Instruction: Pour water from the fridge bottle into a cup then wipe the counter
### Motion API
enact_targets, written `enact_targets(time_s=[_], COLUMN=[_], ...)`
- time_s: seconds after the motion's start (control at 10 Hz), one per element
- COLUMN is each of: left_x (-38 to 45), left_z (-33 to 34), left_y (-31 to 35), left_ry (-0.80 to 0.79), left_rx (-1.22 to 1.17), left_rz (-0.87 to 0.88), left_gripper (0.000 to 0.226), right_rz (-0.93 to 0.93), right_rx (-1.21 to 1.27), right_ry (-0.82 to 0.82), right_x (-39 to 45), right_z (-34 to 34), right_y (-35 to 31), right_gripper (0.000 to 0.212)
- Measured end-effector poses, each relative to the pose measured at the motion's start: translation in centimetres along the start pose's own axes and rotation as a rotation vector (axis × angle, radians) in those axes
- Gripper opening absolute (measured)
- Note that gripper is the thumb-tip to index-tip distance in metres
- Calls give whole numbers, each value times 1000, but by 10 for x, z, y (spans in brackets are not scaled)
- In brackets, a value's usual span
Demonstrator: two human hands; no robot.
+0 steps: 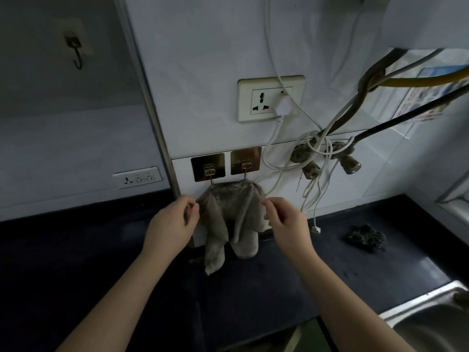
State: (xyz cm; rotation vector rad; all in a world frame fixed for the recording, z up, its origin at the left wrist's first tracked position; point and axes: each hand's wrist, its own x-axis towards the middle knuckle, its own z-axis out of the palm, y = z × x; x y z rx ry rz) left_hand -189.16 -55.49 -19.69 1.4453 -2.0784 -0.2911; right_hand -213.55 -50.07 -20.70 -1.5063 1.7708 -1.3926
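Fingers (193, 208) at hanging cloth (229, 219), grip unclear

Dim, cool, even lighting, apparently from above; the wall (203, 59) reads brightest, the counter (76, 250) nearly black. Shadows are soft. Wide-angle distortion bends lines toward the frame edges. Slight overall softness; no glare.

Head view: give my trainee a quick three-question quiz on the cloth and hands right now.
1. True or false: the grey cloth lies flat on the counter.
2. The left hand is at the cloth's: A) left edge B) bottom tip C) nowhere near it
3. What dark thing sits on the counter right of the cloth?

Key: 1 false, it hangs from two wall hooks. 2 A; the right hand is at the opposite edge. 3 a dark scrubber.
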Motion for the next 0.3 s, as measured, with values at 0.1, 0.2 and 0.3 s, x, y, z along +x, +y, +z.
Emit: enact_targets(time_s=[0.1, 0.2, 0.3], left_x=[-4, -18, -27], left_z=[-5, -6, -7], left_y=[-4, -11, -14], left_ry=[-155, -214, -236], left_rx=[108, 140, 118], left_rz=[-51, -55, -112], left_gripper=[35, 44, 56], right_rz=[38, 104, 145], right_rx=[-18, -98, -213], right_ry=[-142, -230, -229], right_x=[-6, -14, -16], right_z=[1, 8, 14], right_y=[-4, -9, -13], right_gripper=[27, 42, 54])
